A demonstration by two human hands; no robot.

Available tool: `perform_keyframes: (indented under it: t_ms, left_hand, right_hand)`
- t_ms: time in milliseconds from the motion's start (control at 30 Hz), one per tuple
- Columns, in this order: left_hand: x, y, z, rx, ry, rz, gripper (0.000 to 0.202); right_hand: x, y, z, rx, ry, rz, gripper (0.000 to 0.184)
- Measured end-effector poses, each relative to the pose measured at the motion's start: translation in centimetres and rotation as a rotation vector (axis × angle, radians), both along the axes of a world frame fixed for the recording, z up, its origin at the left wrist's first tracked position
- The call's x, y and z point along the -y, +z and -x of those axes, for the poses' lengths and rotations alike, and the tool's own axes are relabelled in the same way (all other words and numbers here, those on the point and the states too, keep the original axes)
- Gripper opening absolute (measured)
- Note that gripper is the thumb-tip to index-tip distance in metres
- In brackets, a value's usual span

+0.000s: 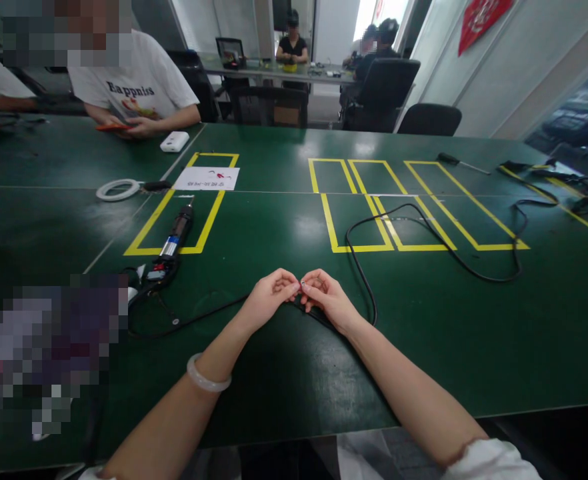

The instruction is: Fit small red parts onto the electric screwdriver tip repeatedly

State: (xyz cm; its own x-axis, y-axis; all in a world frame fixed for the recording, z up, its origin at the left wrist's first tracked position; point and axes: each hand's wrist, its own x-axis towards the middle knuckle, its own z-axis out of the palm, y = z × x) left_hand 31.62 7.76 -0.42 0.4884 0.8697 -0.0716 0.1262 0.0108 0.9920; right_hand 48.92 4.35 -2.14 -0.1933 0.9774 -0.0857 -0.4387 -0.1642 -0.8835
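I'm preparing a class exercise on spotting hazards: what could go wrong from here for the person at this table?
The small part at the fingertips of the left hand and right hand could slip and be hard to find. The black cable, which loops beside the right wrist, might snag the arm.

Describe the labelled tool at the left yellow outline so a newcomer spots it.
On the green table, find the yellow tape outline farthest left, with a white sheet lying across it. Just below the sheet, a thick dark cylindrical tool lies slanted. Its silver-and-blue label and red-marked lower end set it apart from the plain black cable nearby.
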Motion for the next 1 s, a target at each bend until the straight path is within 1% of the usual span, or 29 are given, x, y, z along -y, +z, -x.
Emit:
perform_keyframes:
  t_ms: [133, 267, 400, 467, 500, 533, 567, 633, 667, 733, 767, 833, 900, 933, 1000]
  left_hand:
    - [0.2, 0.1, 0.2, -0.064, 0.034, -0.115, 0.023]
    - [0.4, 0.2, 0.3, -0.112, 0.049, -0.222, 0.021]
    - [0.5, 0.4, 0.3, -0.178, 0.004, -0.311, 0.022]
    - [0.3, 0.7, 0.8, -0.234, -0.025, -0.358, 0.025]
    - [0.0, 0.9, 1.4, -0.279, -0.018, -0.396, 0.028]
    - [-0.4, 1.2, 2.2, -0.346, 0.013, -0.450, 0.032]
    - [-0.9, 1.5, 3.2, -0.437, 0.073, -0.516, 0.035]
    - [-2.2, 2.0, 5.9, -0.680, 0.262, -0.649, 0.041]
    - [-2.8, 2.3, 7.6, -0.814, 0.373, -0.675, 0.045]
    - [-4.1, 2.6, 10.9, -1.043, 0.568, -0.605, 0.059]
    - [-4.6, 2.7, 12.4, -1.133, 0.613, -0.542, 0.065]
    - [-5.4, 2.6, 15.0, -1.255, 0.619, -0.397, 0.073]
    - [-6.1, 2.4, 16.8, -1.298, 0.576, -0.273, 0.074]
    - [-6.3, 2.2, 17.4, -1.300, 0.559, -0.241, 0.072]
    - [-6.6, 1.8, 17.9, -1.293, 0.544, -0.235, 0.066]
  right_hand:
    - [-0.1, -0.1, -0.1, 0.053, -0.012, -0.035, 0.026]
    - [-0.2, -0.4, -0.4, 0.135, -0.034, -0.074, 0.030]
    - [-0.3, -0.5, -0.8, 0.290, -0.006, -0.094, 0.027]
    - [-0.3, -0.5, -0.9, 0.354, -0.004, -0.105, 0.026]
    - [-0.3, -0.5, -0.9, 0.378, -0.006, -0.111, 0.026]
    - [-0.3, -0.5, -0.9, 0.398, -0.007, -0.117, 0.025]
    - [-0.3, -0.6, -0.9, 0.411, -0.009, -0.123, 0.025]
    - [-0.4, -0.7, -0.9, 0.422, -0.014, -0.131, 0.025]
    - [-0.4, -0.7, -0.9, 0.422, -0.017, -0.129, 0.025]
    - [-0.4, -0.9, -0.9, 0.414, -0.024, -0.122, 0.024]
    - [-0.5, -0.9, -0.9, 0.410, -0.027, -0.119, 0.024]
    - [-0.5, -1.0, -0.9, 0.398, -0.030, -0.114, 0.024]
    - [-0.5, -1.0, -0.9, 0.382, -0.029, -0.113, 0.025]
    - [-0.5, -1.0, -0.9, 0.375, -0.028, -0.113, 0.025]
    - [-0.4, -0.9, -0.9, 0.362, -0.028, -0.107, 0.025]
